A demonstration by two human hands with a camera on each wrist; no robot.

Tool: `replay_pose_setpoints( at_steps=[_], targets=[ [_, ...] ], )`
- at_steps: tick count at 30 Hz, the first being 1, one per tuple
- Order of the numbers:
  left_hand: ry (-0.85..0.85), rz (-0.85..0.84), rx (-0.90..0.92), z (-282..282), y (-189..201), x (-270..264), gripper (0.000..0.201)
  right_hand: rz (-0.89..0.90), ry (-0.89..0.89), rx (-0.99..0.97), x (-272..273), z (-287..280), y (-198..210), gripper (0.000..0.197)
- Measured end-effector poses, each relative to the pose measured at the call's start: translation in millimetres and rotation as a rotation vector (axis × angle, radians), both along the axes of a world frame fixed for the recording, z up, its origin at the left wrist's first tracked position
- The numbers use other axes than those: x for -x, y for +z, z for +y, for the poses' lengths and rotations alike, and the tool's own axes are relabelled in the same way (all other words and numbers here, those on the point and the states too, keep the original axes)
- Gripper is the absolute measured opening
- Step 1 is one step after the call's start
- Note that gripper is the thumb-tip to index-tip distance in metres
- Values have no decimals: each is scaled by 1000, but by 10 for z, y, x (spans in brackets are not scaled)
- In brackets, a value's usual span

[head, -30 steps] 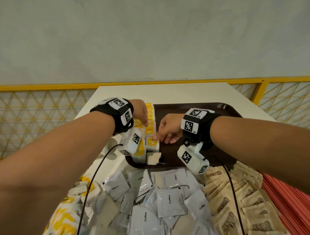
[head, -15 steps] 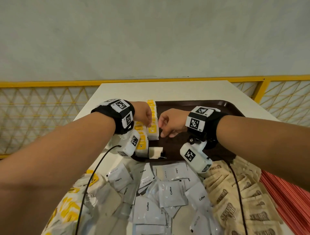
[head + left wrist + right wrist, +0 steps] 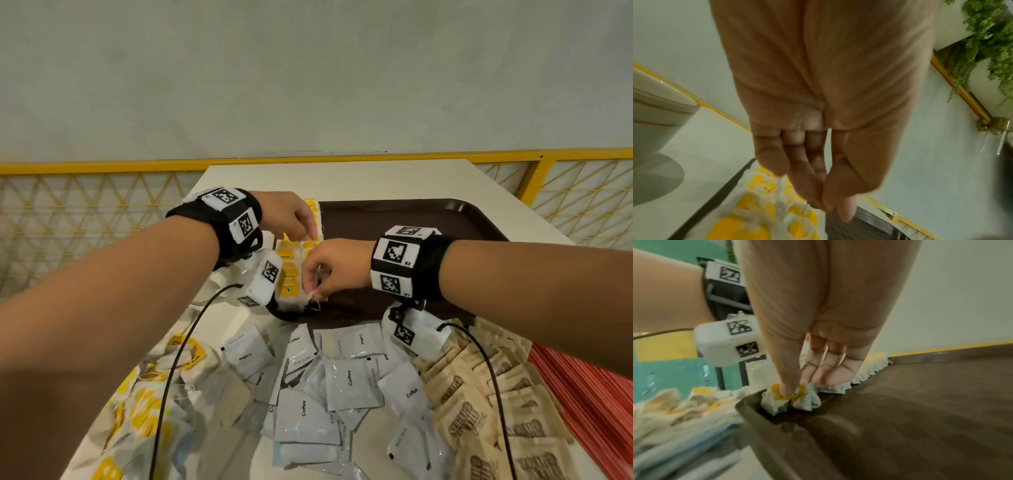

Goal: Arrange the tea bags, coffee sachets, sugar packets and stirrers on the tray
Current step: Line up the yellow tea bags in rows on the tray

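Observation:
A dark brown tray (image 3: pixel 394 219) lies on the white table. Tea bags with yellow tags (image 3: pixel 291 260) lie in rows along its left edge, also seen as the tea bag rows (image 3: pixel 756 211) in the left wrist view. My right hand (image 3: pixel 318 277) pinches one tea bag (image 3: pixel 305 299) at the tray's near left corner. In the right wrist view the right hand (image 3: pixel 797 382) has its thumb on the yellow tag of that tea bag (image 3: pixel 789 399). My left hand (image 3: pixel 298 222) hovers over the far part of the rows, and the left hand (image 3: pixel 824 203) shows straight fingers, tips together.
Near me lie heaps of white coffee sachets (image 3: pixel 342 380), brown sugar packets (image 3: pixel 479 404), red stirrers (image 3: pixel 589 404) at the right edge and loose tea bags (image 3: pixel 154 394) at the left. The tray's right part (image 3: pixel 920 402) is bare. A yellow railing (image 3: pixel 102 168) runs behind the table.
My right hand has come back toward the tray's near left corner and taken hold of the lone tea bag lying there. The left hand has shifted a little farther along the rows.

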State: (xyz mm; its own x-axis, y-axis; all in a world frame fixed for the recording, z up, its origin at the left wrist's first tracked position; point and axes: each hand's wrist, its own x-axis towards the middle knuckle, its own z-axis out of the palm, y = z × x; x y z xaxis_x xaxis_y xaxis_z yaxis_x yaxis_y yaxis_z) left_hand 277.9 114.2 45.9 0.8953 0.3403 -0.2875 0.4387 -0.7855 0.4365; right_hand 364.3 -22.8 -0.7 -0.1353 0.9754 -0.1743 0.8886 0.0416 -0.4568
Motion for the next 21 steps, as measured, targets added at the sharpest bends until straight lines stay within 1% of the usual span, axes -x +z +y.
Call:
replay_pose_setpoints(
  at_steps=[2,5,7,9,12,17,19,21],
  targets=[
    [-11,42,33,-12,24,47,19,148,-158,5,-72,0,16,7],
    [-16,107,71,-34,52,92,20,451,-423,12,-164,-40,43,15],
    [-14,132,43,-64,48,94,16,598,-509,27,-189,-63,57,13],
    [-15,126,-15,-90,20,68,16,669,-545,40,-188,-66,62,11],
    [-21,117,-121,-106,-31,0,12,671,-581,43,-177,-47,54,11],
    [21,198,-197,-90,-115,-59,12,559,-639,55,-217,-44,75,17],
    [24,173,-209,-80,-130,-70,11,518,-608,77,-240,-69,105,17],
    [21,156,-194,-79,-126,-71,12,464,-529,124,-228,-102,126,13]
  ],
)
